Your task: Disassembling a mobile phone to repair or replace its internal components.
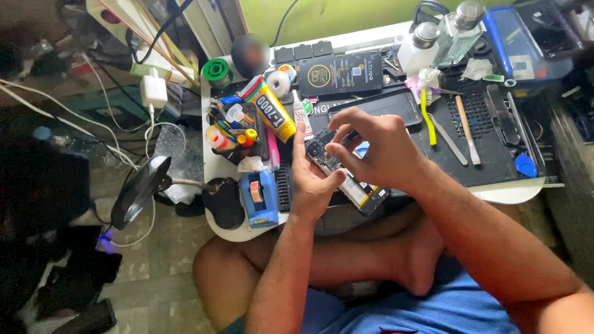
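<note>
An opened phone [346, 179] with its back off, circuit board and yellow-edged battery showing, is held over the front edge of a small white table [520, 192]. My left hand [312, 182] grips the phone from the left side, thumb along its edge. My right hand [374, 145] is over the phone's upper end, fingertips pinched on a small part near the camera area; what they pinch is too small to tell. A dark repair mat [489, 154] lies behind my hands.
A yellow glue tube [272, 111], a tool holder [238, 133], a blue tape dispenser [260, 198], a black box [340, 74], clear bottles [455, 28], a brush [468, 133], tweezers [448, 139], a blue pick [526, 166]. A black lamp [142, 188] and cables lie left. My crossed legs are below.
</note>
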